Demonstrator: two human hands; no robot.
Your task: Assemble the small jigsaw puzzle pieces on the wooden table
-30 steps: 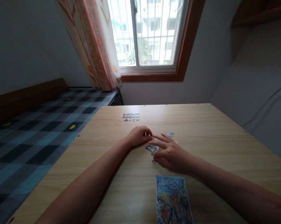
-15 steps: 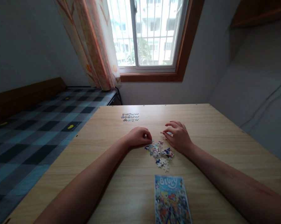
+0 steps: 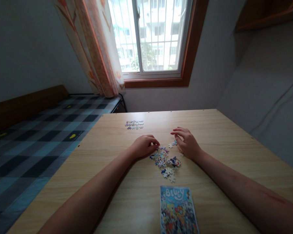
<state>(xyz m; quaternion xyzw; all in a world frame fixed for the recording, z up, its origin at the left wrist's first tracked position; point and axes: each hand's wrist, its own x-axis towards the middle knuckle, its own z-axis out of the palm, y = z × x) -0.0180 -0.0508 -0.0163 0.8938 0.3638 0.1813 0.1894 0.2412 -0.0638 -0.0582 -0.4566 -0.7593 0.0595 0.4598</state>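
Note:
A loose pile of jigsaw puzzle pieces (image 3: 160,157) lies in the middle of the table, some face up in mixed colours, others showing pale backs. At the pile's upper left edge rests my left hand (image 3: 146,145), its fingers curled and the fingertips drawn together; whatever they pinch, if anything, is hidden. My right hand (image 3: 186,142) hovers at the upper right with fingers apart and nothing visible in them. Beside its thumb sit a few separate puzzle pieces (image 3: 171,145). Further back, several pieces are laid out in short rows (image 3: 134,124).
A colourful box or booklet marked "Bluey" (image 3: 178,208) lies on the wooden table (image 3: 127,208) between my forearms. To the left is a bed with a checked cover (image 3: 56,130). A window (image 3: 158,39) and curtain (image 3: 95,48) are beyond the table.
My right hand's thumb and index finger have spread apart and moved off the separate pieces, which now show more. My left hand stays by the pile. The view has shifted slightly.

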